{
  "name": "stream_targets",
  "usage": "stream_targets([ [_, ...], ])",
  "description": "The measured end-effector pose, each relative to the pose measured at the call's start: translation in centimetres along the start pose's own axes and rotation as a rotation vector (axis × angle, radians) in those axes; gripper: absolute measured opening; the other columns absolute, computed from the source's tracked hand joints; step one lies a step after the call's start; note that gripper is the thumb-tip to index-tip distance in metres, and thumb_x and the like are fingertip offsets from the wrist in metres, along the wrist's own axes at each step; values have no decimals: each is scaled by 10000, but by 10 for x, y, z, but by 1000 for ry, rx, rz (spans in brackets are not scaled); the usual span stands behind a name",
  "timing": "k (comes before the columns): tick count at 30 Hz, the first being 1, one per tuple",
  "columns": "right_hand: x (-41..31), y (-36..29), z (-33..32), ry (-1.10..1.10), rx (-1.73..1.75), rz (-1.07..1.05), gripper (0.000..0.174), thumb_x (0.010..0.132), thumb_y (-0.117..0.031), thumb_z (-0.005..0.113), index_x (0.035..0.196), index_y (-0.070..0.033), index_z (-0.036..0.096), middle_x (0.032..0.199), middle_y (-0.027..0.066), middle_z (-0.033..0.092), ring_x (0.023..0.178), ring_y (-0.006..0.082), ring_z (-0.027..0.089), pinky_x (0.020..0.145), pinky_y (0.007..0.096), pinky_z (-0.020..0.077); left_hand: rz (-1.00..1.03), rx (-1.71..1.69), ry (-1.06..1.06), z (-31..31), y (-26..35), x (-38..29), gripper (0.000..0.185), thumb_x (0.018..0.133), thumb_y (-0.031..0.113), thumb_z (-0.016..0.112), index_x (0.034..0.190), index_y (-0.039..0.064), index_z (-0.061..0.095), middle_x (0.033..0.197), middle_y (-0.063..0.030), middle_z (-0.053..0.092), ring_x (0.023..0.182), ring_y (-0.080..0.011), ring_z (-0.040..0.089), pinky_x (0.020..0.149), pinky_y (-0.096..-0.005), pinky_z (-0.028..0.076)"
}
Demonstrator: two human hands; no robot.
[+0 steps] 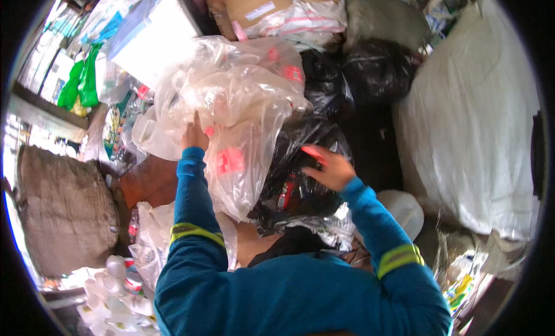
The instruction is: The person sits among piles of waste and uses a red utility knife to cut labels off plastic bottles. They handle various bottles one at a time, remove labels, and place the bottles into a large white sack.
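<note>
My left hand [195,135] rests against a large clear plastic bag [247,88], its index finger stretched forward. Just right of it a red bottle cap [209,131] shows at the bag. Inside the bag are clear bottles, one with a red label [230,160]. Over a black plastic bag [323,134], my right hand [333,167] has a blurred, narrow red item [314,154] along its fingers, the thumb held apart. What that item is cannot be made out. Below that hand, a bottle with a red label [285,195] lies at the black bag.
A tall white sack [468,119] bulges on the right, near a white plastic jug [403,212]. Cardboard boxes [256,6] and more bags are stacked at the back. White plastic containers [110,301] pile up at lower left, below a worn brown sack [65,210].
</note>
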State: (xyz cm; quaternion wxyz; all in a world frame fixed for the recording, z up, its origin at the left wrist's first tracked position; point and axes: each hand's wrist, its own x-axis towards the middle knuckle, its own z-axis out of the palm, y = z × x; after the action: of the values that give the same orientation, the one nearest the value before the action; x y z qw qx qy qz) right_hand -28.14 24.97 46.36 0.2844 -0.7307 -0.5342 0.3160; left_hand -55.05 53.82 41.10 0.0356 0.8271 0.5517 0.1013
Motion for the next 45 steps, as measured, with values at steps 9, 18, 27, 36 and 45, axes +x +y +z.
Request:
stream_targets([
  [9,-100,123,55,203,-341,271,331,710,-224,693,1014,-111,631,882,168,615,833,334,593,716,428,476,738,259,159,91,198,56,513,808,225,501,1311,293,430,1420,-67,337,1279,-306,347,1017,-664,80],
  [18,-144,154,7,763,155,502,87,760,-91,667,813,-23,654,703,60,638,650,132,578,624,282,465,785,452,-173,48,21,89,465,800,165,474,1216,367,515,1106,-72,609,939,-216,609,969,-499,293],
  [27,-165,156,8,829,355,570,92,771,-79,657,833,-10,659,724,18,637,677,84,565,645,247,460,-212,672,-525,-29,-113,-6,459,822,288,510,1270,190,489,1302,-77,480,1185,-295,464,1008,-475,299],
  [36,-171,88,12,906,544,317,134,769,-20,654,901,-13,673,776,19,653,707,73,562,663,222,453,524,57,-242,46,83,-206,380,719,274,686,1068,137,629,1439,-207,215,1270,-386,322,1065,-463,227],
  [45,-176,21,-20,937,296,52,177,769,2,626,944,-12,647,769,45,636,712,85,550,675,238,446,553,-329,187,-18,27,-48,750,694,14,549,1374,38,235,1006,-222,585,943,-359,583,816,-386,463],
])
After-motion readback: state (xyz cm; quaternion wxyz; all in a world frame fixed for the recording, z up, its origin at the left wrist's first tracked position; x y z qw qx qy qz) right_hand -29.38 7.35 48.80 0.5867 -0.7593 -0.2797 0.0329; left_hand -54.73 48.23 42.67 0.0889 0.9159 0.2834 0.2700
